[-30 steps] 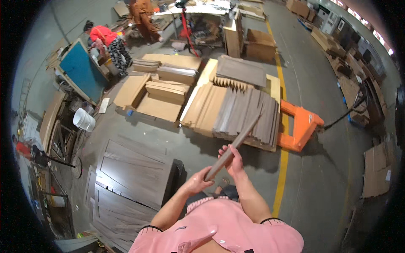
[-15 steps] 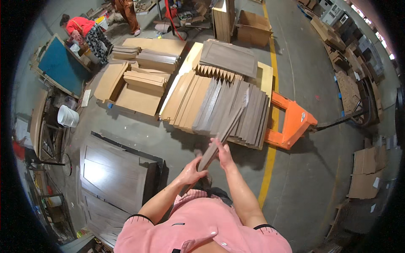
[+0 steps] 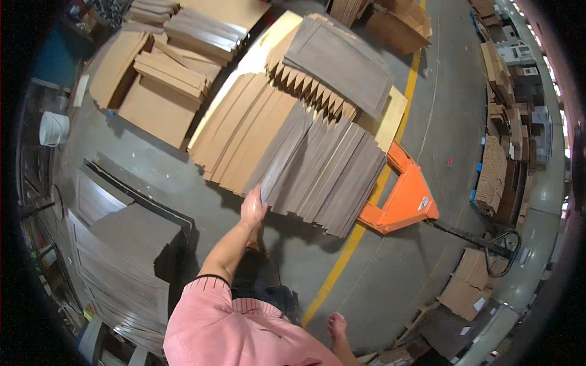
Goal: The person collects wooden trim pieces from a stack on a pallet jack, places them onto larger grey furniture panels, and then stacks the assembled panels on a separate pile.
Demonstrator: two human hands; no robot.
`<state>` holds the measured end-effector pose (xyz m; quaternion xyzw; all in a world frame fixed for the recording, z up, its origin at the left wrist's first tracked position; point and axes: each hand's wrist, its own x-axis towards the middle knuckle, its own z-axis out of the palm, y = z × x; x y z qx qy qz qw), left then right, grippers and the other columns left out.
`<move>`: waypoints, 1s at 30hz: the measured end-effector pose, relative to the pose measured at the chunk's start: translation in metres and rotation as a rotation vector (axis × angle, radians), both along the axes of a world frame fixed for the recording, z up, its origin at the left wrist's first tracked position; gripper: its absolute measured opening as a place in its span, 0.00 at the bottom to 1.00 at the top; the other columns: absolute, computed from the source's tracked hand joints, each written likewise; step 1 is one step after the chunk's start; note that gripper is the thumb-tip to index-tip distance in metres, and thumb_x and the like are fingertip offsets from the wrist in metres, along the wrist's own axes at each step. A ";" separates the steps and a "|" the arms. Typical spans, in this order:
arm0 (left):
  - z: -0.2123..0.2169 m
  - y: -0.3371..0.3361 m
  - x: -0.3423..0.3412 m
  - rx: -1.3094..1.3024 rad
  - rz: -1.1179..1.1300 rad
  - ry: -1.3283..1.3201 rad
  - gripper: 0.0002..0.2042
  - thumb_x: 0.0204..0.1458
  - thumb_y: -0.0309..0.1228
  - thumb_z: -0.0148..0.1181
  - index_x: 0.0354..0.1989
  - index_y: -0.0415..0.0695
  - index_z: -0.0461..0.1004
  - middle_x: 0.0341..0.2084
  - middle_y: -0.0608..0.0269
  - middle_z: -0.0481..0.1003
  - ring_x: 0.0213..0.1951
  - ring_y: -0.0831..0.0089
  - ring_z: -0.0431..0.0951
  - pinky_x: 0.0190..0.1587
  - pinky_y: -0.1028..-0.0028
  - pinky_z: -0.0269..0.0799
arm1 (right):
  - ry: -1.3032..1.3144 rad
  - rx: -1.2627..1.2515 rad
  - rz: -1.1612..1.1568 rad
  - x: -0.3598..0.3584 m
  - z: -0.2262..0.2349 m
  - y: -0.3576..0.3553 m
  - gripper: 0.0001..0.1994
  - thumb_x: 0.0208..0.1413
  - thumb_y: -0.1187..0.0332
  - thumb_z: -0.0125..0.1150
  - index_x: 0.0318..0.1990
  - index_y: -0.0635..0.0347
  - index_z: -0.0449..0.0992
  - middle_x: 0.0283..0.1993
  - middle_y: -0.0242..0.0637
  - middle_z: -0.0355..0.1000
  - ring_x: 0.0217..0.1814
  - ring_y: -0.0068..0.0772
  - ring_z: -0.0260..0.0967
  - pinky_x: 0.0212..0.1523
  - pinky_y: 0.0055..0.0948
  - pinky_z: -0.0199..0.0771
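My left hand (image 3: 253, 208) reaches to the near edge of the pile, its fingers closed on the end of a grey wood-grain panel (image 3: 282, 155). That panel leans among several others in an overlapping row, with tan panels (image 3: 235, 131) to the left and more grey ones (image 3: 342, 177) to the right. My right hand (image 3: 336, 326) hangs low by my side, away from the pile. Its fingers look curled, and nothing shows in them. A larger grey framed panel (image 3: 342, 61) lies flat behind the row.
An orange pallet jack (image 3: 403, 198) stands at the pile's right, its handle (image 3: 470, 239) pointing right. More tan boards (image 3: 162, 119) are stacked at the far left. Grey door panels (image 3: 131, 244) lie at the near left, and a white bucket (image 3: 55, 129) stands beyond. Cardboard boxes (image 3: 403, 24) sit behind.
The long narrow grey piece that both hands held is out of them. My left hand has moved forward to the row of panels, and my right hand has dropped to my side.
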<state>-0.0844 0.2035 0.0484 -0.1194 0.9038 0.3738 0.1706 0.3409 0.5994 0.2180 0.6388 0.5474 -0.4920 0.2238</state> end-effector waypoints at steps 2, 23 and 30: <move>-0.020 0.008 -0.034 0.000 0.010 -0.040 0.39 0.44 0.32 0.67 0.65 0.46 0.53 0.51 0.49 0.67 0.55 0.50 0.68 0.54 0.52 0.69 | -0.047 0.146 0.096 -0.029 0.011 -0.012 0.11 0.62 0.65 0.46 0.48 0.55 0.72 0.34 0.32 0.71 0.31 0.31 0.71 0.27 0.29 0.71; 0.083 -0.090 0.199 0.049 0.397 -0.590 0.24 0.51 0.47 0.58 0.53 0.47 0.71 0.51 0.53 0.74 0.54 0.55 0.73 0.55 0.57 0.69 | 0.186 -0.182 0.752 -0.333 -0.036 -0.040 0.12 0.63 0.62 0.52 0.53 0.49 0.69 0.39 0.28 0.72 0.36 0.24 0.72 0.28 0.25 0.69; 0.126 -0.032 0.359 0.287 1.072 -0.313 0.24 0.51 0.46 0.60 0.53 0.46 0.72 0.48 0.52 0.76 0.52 0.56 0.74 0.54 0.61 0.70 | 0.189 -0.358 0.998 -0.369 -0.079 -0.056 0.12 0.62 0.57 0.48 0.51 0.44 0.65 0.37 0.23 0.69 0.33 0.28 0.67 0.26 0.30 0.64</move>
